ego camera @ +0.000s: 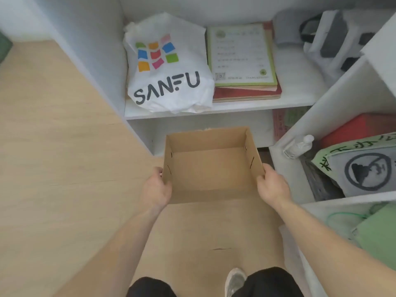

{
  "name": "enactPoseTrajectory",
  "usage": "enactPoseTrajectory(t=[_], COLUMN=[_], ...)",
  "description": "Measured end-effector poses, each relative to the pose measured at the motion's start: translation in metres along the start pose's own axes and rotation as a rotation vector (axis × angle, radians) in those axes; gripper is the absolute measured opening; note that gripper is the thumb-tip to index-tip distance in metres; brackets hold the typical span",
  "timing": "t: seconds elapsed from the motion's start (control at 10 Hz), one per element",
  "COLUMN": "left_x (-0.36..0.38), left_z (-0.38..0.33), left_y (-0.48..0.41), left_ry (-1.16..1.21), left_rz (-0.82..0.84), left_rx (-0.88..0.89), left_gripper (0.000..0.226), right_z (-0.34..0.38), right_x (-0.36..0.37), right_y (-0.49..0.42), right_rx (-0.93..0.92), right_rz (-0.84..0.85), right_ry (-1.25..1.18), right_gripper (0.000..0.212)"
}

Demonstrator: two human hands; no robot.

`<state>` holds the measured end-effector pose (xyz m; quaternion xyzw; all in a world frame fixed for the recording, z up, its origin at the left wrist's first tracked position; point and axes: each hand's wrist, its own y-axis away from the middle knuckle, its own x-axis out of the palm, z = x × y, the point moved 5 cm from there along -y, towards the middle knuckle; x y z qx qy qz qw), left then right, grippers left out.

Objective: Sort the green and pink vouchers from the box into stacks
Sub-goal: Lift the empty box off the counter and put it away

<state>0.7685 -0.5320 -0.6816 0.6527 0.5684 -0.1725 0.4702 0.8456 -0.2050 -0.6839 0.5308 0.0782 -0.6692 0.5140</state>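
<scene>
An open brown cardboard box is held in front of a white shelf unit, its inside bare with nothing visible in it. My left hand grips the box's left near corner. My right hand grips its right near corner. On the lower shelf, behind the box to the right, lie pink papers and green papers, partly hidden by the shelf wall.
A white SANFU bag and a stack of green-framed and red boards sit on the shelf above the box. A second shelf unit at right holds a bottle, a red box, a printed bag and green items. The floor is pale wood.
</scene>
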Motion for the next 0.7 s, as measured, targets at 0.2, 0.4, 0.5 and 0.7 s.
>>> enactPoseTrajectory(t=[0.2,0.4,0.5,0.7], left_x=[0.061,0.095,0.101,0.098], left_z=[0.017,0.031,0.028,0.011], left_y=[-0.093,-0.166,-0.197,-0.232], left_ry=[0.016,-0.017,0.021,0.191], left_rz=[-0.068,-0.099,-0.103,-0.14], left_rx=[0.073,0.083,0.057,0.086], left_gripper=[0.046,0.055,0.061,0.068], right_z=[0.003,0.018,0.03,0.045], right_x=[0.058,0.106,0.115,0.12], right_y=[-0.102,-0.177,-0.205,-0.241], right_rx=[-0.024,-0.096,-0.121,-0.116], right_rz=[-0.063,-0.097,-0.113,-0.112], right_ry=[-0.078,-0.237,-0.311,-0.415], right_gripper=[0.05,0.043,0.042,0.055])
